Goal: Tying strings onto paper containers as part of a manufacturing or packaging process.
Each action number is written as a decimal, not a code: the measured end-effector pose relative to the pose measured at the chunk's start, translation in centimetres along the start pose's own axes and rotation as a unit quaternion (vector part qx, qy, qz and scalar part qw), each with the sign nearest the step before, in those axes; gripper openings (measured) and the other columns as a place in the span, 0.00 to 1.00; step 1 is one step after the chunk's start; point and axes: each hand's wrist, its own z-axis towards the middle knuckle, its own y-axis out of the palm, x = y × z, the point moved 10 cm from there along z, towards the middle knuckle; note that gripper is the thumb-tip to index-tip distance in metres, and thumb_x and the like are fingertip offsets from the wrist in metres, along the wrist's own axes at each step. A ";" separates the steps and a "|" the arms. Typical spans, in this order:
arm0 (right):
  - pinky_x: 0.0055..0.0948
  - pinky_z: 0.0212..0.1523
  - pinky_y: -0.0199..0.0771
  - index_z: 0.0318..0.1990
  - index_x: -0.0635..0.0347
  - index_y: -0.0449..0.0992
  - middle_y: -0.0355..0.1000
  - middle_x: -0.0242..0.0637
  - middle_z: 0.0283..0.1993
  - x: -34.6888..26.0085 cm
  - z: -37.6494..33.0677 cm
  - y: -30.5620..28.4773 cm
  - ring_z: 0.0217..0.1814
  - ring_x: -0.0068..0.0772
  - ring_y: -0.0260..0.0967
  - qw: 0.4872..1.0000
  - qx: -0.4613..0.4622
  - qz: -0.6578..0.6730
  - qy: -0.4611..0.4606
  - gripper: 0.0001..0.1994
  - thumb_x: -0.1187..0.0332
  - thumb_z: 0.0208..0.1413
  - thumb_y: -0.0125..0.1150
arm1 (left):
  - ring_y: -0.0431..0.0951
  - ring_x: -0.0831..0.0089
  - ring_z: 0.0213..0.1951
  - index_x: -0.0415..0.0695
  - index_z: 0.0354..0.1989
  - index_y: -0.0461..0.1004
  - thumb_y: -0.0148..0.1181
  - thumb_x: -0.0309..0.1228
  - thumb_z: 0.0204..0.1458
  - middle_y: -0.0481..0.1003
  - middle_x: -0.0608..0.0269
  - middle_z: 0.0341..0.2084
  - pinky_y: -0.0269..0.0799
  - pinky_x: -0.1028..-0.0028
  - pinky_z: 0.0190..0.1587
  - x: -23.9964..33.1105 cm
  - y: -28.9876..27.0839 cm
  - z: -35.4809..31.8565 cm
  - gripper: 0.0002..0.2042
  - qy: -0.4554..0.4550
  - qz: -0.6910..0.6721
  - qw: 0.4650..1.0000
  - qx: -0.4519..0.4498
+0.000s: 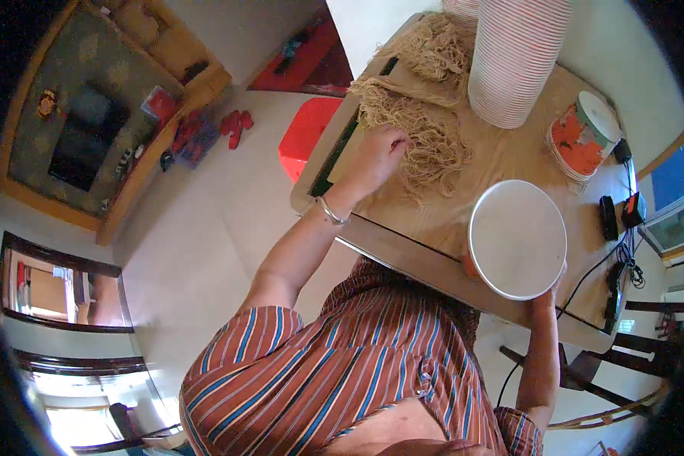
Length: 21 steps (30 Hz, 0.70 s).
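My left hand (381, 158), with a bangle on its wrist, is at the near-left side of the table, its fingers curled closed. Just beyond it lies a loose heap of tan, stringy strands (432, 152), and anything inside the fingers is hidden. My right hand (553, 287) grips a large round paper tub (518, 239) from its right side. The tub is tilted so that its white inside faces me, and it looks empty. Most of the right fingers are hidden behind the tub.
A tall stack of nested white tubs (518, 64) stands at the table's far side. Farther right is a shorter orange-printed stack (583, 140). Black adapters (608, 218) and cables lie along the right edge. Beside the table's left edge is a red stool (308, 137).
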 end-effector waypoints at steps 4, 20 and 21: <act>0.30 0.44 0.76 0.51 0.64 0.72 0.73 0.39 0.48 0.5 -0.7 -0.9 0.45 0.31 0.73 1.000 -0.009 0.007 0.009 0.15 0.67 0.62 0.46 | 0.75 0.58 0.35 0.39 0.36 0.76 0.57 0.27 0.50 0.75 0.52 0.31 0.71 0.65 0.38 -1.3 -0.3 0.9 0.07 -0.002 0.028 1.000 0.003; 0.30 0.42 0.77 0.50 0.64 0.73 0.74 0.38 0.45 1.4 -1.1 -3.6 0.43 0.31 0.74 1.000 -0.013 0.020 0.016 0.15 0.67 0.62 0.45 | 0.68 0.54 0.47 0.47 0.32 0.77 0.60 0.37 0.47 0.70 0.56 0.40 0.66 0.58 0.46 -3.2 5.2 6.1 0.09 0.082 0.248 0.965 0.020; 0.30 0.42 0.77 0.49 0.64 0.73 0.74 0.38 0.45 1.4 -0.5 -3.5 0.43 0.31 0.74 1.000 -0.013 0.021 0.017 0.15 0.67 0.62 0.45 | 0.68 0.54 0.47 0.47 0.32 0.77 0.60 0.37 0.47 0.70 0.56 0.40 0.66 0.58 0.46 -4.3 5.5 6.4 0.09 0.082 0.246 0.966 0.021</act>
